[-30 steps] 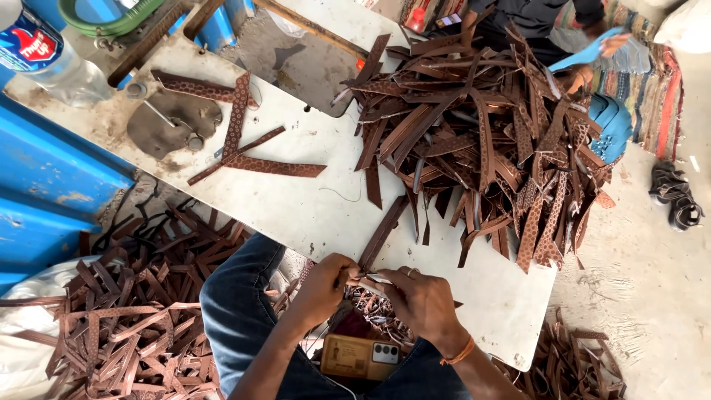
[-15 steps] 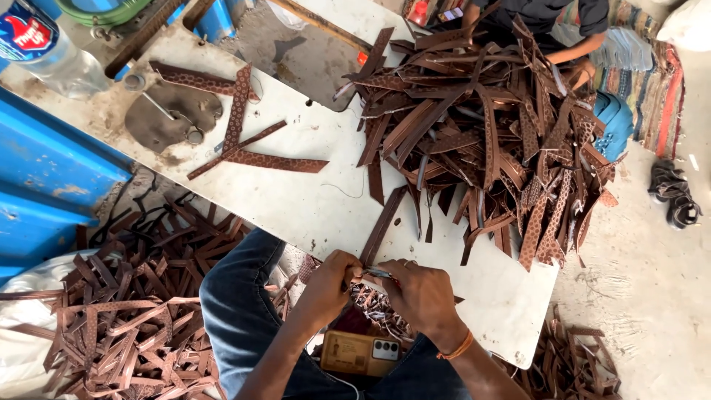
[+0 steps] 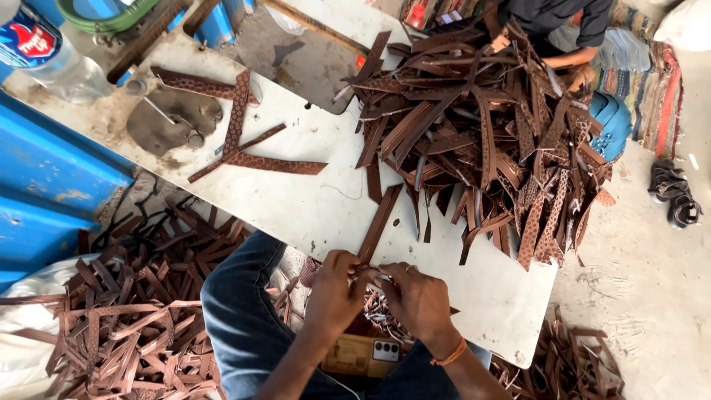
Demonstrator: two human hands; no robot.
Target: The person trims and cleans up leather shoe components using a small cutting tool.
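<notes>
While both hands meet at the near edge of a white table (image 3: 311, 215), the person seated below the camera works the end of a long brown leather strap (image 3: 379, 222). The left hand (image 3: 335, 290) and right hand (image 3: 418, 296) each have their fingers pinched closed on the strap's near end, thumbs and fingertips almost touching one another. From there the strap runs away across the table toward a large heap of similar brown straps (image 3: 481, 133). Cut straps (image 3: 126, 326) also cover the floor to the left. A phone (image 3: 361, 357) rests on the person's lap beneath the wrists. Judging from this grip, the work would go best with the strap kept flat and taut against the table edge, both pinches staying close together so the end cannot twist.
</notes>
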